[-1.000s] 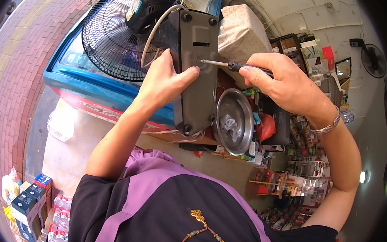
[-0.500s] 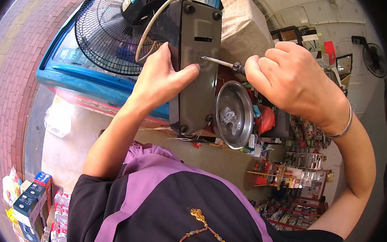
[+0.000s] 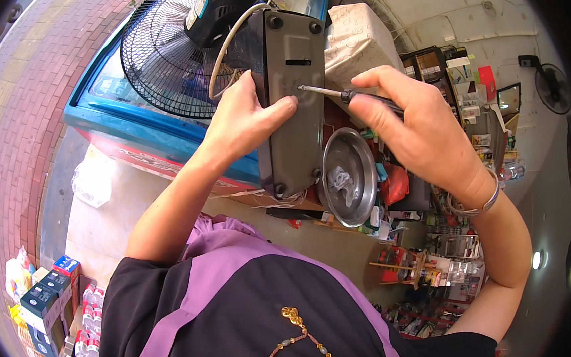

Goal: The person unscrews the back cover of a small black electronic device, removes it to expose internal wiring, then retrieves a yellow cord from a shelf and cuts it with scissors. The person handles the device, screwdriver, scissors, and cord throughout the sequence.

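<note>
A dark grey rectangular metal box (image 3: 298, 127) is tipped up in front of me, its underside with small black feet and a slot facing me. My left hand (image 3: 244, 118) grips its left edge, thumb lying on the flat face and fingers behind, out of sight. In my right hand (image 3: 422, 127) is a screwdriver (image 3: 329, 92), its black handle between thumb and fingers. The shaft points left and the tip touches, or nearly touches, the middle of the underside. Any screw there is too small to make out. A pale cable (image 3: 225, 49) curves up beside the box.
A black fan (image 3: 169, 60) lies on a blue-edged chest (image 3: 128, 134) at the far left. A metal bowl (image 3: 352, 203) with crumpled clear plastic sits right of the box, near a red bag (image 3: 394, 187). A cloth-covered block (image 3: 358, 42) stands behind; crowded shelves (image 3: 456, 259) are at right.
My right hand has turned on the screwdriver handle, its fingers loosening from a fist. The tip stays at about the same spot. My left hand keeps its grip while the view shifts slightly.
</note>
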The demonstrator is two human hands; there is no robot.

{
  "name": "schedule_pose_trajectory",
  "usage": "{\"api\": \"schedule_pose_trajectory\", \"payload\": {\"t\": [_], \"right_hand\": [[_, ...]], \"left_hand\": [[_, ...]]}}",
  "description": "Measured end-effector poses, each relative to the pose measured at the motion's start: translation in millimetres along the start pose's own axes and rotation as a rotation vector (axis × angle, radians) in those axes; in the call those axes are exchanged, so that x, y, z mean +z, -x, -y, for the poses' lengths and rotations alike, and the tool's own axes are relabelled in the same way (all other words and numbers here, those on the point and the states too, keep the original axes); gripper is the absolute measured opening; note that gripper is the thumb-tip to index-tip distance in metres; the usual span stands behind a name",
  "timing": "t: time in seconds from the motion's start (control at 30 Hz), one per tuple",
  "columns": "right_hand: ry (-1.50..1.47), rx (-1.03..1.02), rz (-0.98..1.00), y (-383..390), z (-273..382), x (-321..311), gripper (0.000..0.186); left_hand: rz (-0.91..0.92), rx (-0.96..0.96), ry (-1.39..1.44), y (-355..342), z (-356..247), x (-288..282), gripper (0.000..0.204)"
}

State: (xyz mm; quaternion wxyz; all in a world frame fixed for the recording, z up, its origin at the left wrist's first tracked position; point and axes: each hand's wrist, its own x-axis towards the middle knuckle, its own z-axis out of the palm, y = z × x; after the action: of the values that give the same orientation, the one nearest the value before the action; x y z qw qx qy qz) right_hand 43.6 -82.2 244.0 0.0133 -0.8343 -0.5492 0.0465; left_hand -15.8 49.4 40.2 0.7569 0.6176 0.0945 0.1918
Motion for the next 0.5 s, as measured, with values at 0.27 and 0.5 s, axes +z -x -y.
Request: {"api": "schedule_pose_trajectory", "payload": {"t": [0.27,0.5], "right_hand": [[-0.822,0.619,-0.008,3,6,2,0.027],[-0.503,0.682,0.261,5,9,-2,0.043]], "left_hand": [[-0.021,-0.039,-0.101,1,5,0,0.041],[-0.030,0.003,-0.042,-1,10,1,0.041]]}}
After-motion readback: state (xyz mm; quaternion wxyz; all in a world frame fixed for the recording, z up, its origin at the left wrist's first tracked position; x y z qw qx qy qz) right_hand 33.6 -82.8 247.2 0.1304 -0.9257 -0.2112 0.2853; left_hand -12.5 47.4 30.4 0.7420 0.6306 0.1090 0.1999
